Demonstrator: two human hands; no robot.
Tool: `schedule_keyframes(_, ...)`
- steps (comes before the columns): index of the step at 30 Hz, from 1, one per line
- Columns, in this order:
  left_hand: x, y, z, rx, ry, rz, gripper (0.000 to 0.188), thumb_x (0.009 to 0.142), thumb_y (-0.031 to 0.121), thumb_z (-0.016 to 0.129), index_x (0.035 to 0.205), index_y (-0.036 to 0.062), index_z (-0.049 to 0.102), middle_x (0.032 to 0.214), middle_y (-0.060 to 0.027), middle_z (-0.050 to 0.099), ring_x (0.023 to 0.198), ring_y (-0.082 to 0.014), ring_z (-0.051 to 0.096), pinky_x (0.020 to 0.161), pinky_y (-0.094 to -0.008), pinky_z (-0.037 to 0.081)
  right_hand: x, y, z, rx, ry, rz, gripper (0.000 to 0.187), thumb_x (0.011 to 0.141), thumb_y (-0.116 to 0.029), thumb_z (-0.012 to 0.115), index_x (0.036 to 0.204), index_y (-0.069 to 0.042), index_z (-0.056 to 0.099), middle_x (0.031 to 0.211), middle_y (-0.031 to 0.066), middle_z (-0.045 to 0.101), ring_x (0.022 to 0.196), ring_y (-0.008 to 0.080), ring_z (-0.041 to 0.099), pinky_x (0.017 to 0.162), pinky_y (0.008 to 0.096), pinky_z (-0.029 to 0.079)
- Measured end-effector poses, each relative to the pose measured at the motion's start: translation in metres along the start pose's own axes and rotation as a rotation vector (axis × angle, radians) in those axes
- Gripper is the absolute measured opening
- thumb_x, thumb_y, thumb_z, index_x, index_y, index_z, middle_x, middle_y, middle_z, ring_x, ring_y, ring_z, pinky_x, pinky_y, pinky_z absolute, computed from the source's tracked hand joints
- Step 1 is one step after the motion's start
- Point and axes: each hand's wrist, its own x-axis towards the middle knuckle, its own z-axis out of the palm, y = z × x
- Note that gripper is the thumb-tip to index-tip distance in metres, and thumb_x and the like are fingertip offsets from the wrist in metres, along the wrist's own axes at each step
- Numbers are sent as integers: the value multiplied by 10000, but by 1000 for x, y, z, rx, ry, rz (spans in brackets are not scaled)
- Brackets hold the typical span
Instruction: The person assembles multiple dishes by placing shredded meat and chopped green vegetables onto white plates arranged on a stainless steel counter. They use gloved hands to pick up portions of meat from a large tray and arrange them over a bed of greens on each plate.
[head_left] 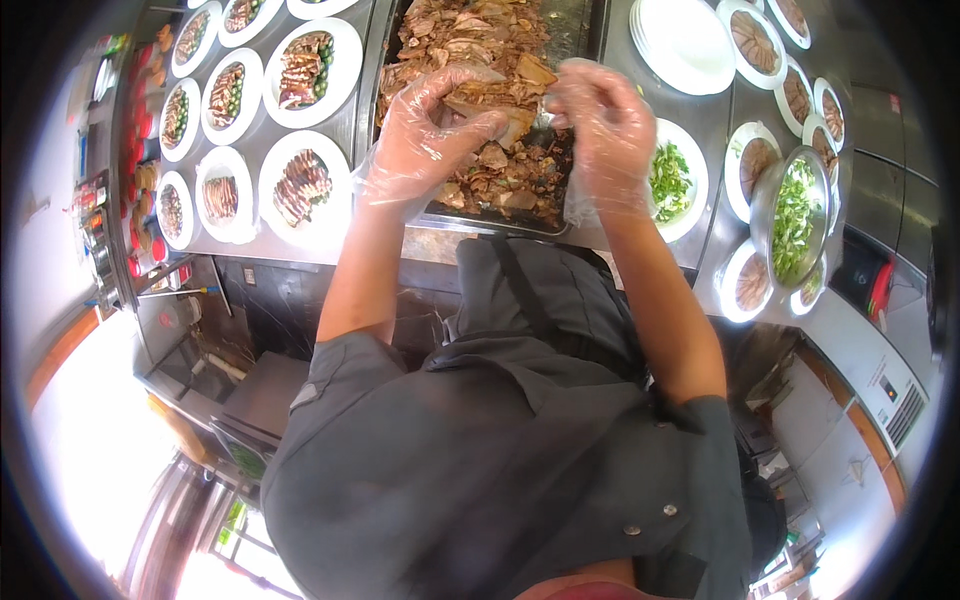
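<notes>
Both my hands wear clear plastic gloves over a dark rectangular tray (588, 60) of cooked, sliced brown meat (470, 40). My left hand (430, 135) is at the tray's left side, thumb and forefinger spread apart with meat slices showing in the gap. Whether its fingers touch those slices I cannot tell. Over the tray's right edge, my right hand (608, 135) has its fingers curled in toward the thumb. Anything between those fingertips is too small to make out. Smaller broken meat pieces (505, 185) lie at the tray's near end.
Left of the tray stand several white plates (345, 90) of sliced meat, some with green vegetables. To the right are stacked white plates (690, 50), a plate of chopped greens (672, 180), a metal bowl of greens (792, 225) and more plates of meat (752, 42).
</notes>
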Motion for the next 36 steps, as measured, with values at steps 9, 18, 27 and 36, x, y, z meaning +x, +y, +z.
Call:
schedule_keyframes(9, -7, 10, 1, 449, -106, 159, 381, 935, 19, 826, 1300, 0, 717, 1156, -53, 738, 943, -92, 710, 798, -248, 583, -9, -33, -10, -389, -281, -119, 351, 1034, -222, 733, 1359, -90, 728, 1480, 174, 654, 1346, 291, 641, 1059, 384, 580)
schedule_keyframes(18, -7, 7, 9, -45, -130, -19, 463, 958, 8, 807, 1393, 43, 653, 1257, -52, 716, 1032, -118, 712, 872, -272, 593, -4, 26, -40, -200, -228, 182, 385, 1101, -295, 645, 1415, -78, 694, 1448, 184, 668, 1274, 247, 679, 1089, 410, 563)
schedule_keyframes(27, 7, -44, 71, -908, -149, -111, 503, 1153, 299, 533, 1599, 83, 448, 1491, -172, 602, 1379, -272, 587, 1191, -470, 464, -22, 10, -28, -717, -68, -601, 389, 893, -90, 842, 1269, -49, 751, 1264, 121, 735, 1035, 298, 744, 898, 409, 623)
schedule_keyframes(36, 5, -31, 80, -241, -113, -23, 737, 1133, 684, 349, 1386, 64, 658, 1279, -103, 721, 1186, -202, 668, 1020, -375, 558, -46, -19, -39, -933, -70, -784, 342, 864, -211, 870, 1168, -88, 772, 1212, 98, 749, 1042, 346, 723, 882, 432, 604)
